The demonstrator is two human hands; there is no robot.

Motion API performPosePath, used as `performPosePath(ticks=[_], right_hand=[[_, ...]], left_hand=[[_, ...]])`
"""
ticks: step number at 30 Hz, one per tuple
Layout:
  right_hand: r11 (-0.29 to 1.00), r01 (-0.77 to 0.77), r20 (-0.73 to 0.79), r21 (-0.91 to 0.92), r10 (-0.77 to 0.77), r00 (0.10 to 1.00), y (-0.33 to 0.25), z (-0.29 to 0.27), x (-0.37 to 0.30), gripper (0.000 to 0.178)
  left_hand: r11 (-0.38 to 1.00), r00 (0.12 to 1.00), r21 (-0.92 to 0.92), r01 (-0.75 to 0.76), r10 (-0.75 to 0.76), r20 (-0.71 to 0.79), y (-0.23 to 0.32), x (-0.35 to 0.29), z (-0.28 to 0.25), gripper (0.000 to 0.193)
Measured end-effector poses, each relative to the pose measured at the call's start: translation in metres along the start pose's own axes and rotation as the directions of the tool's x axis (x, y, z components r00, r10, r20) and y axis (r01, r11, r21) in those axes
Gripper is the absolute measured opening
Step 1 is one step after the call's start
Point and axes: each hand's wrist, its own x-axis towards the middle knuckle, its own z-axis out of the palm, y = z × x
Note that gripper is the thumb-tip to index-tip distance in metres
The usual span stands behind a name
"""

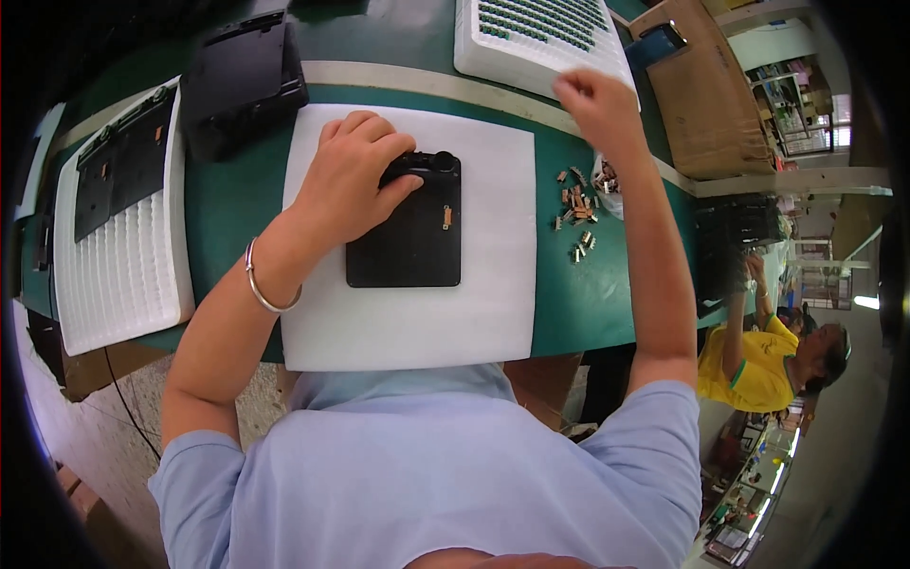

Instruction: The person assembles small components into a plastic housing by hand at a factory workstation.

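A flat black plastic housing (398, 251) with rounded parts along its far edge lies on a white foam sheet (493, 327). My left hand (355, 180) grips its far left edge, thumb on top and fingers curled over the rim. A small copper-coloured part (446, 217) sits on the right side of that housing. Raised at the far right, my right hand (599, 106) is closed, fingertips together, by the near edge of a white foam tray (512, 66) with rows of small green circuit boards. Whatever its fingers may hold is hidden and slightly blurred.
Loose small metal-and-brown components (576, 204) lie right of the sheet, beside a clear bag (607, 185) of more. At left are a white ribbed tray (123, 275) with black panels and a stack of black housings (245, 81). A cardboard box (701, 95) stands far right; a person in yellow (758, 365) works beyond.
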Motion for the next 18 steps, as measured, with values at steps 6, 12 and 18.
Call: performPosePath(ticks=[6, 12, 18], right_hand=[[0.942, -0.264, 0.074, -0.207, 0.284, 0.956, 0.009, 0.056, 0.103, 0.030], [0.900, -0.422, 0.156, -0.110, 0.435, 0.887, 0.032, 0.070, 0.122, 0.034], [0.886, -0.445, 0.316, 0.128, 0.389, 0.865, 0.058, 0.063, 0.125, 0.023]], left_hand=[[0.999, 1.000, -0.041, -0.005, 0.005, -0.007, -0.005, -0.002, 0.003, 0.027], [0.999, 1.000, -0.038, 0.004, -0.004, 0.013, -0.002, -0.002, 0.001, 0.028], [0.999, 1.000, -0.035, 0.009, -0.009, -0.002, -0.003, -0.002, 0.002, 0.029]])
